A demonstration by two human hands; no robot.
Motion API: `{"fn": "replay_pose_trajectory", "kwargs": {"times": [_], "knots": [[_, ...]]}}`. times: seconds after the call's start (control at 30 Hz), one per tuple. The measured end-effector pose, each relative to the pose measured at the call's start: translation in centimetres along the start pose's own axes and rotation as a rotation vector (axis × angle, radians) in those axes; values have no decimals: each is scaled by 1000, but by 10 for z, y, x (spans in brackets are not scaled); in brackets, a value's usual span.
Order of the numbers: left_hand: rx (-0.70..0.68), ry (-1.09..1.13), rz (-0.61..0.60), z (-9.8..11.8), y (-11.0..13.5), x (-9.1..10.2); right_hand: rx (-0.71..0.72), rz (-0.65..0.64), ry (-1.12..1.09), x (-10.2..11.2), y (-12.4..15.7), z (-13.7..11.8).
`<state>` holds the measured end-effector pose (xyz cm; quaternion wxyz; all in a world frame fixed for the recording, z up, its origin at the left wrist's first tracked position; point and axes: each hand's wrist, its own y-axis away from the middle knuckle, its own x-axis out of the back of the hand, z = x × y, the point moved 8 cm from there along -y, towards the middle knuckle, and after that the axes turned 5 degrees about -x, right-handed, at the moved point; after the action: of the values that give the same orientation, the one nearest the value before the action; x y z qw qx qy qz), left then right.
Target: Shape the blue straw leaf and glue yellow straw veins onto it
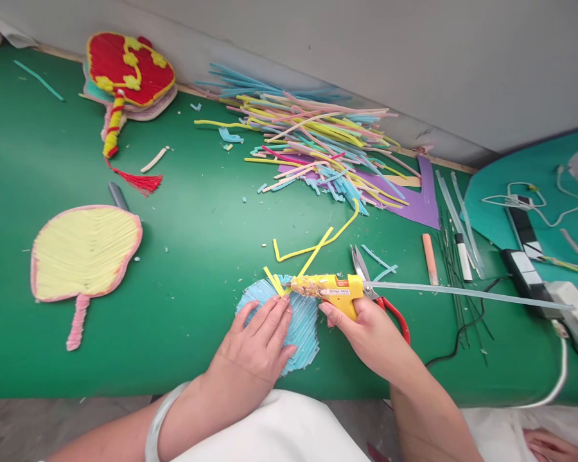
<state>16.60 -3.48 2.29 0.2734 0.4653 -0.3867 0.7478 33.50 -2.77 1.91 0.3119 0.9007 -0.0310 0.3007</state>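
My right hand (373, 330) is wrapped round a yellow hot glue gun (325, 287). A long clear glue stick (443, 292) runs out of its back to the right. The nozzle points left and is close to yellow pipe cleaner pieces (273, 281) at the top edge of a blue fan-shaped panel (302, 343). My left hand (257, 340) lies flat on that panel, fingers stretched out and tips beside the yellow pieces. Red-handled scissors (362, 266) lie partly hidden behind my right hand. Bent yellow pipe cleaners (313, 247) lie just above the panel.
A heap of coloured pipe cleaners (313, 135) lies on purple sheet (428, 192) by the wall. A red fan (125, 70) and a pale yellow fan (87, 253) are on the left. Thin wires (455, 276), a marker (463, 256) and power strips (530, 282) occupy the right. Another person's hand (559, 444) shows bottom right.
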Motion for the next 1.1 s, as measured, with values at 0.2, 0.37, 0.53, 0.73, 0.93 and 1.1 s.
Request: {"fn": "replay_pose_trajectory", "kwargs": {"times": [0.2, 0.37, 0.53, 0.73, 0.93, 1.1], "knots": [[0, -1, -6, 0, -1, 0, -8, 13, 55, 6, 4, -5], [2, -10, 1, 0, -1, 0, -12, 10, 79, 7, 6, -6], [7, 2, -4, 0, 1, 0, -2, 5, 91, 6, 6, -4], [6, -7, 1, 0, -1, 0, 1, -3, 98, 6, 8, -4], [20, 7, -10, -1, 0, -1, 11, 16, 121, 7, 11, -4], [8, 2, -18, 0, 0, 0, 23, 26, 144, 8, 12, -5]]}}
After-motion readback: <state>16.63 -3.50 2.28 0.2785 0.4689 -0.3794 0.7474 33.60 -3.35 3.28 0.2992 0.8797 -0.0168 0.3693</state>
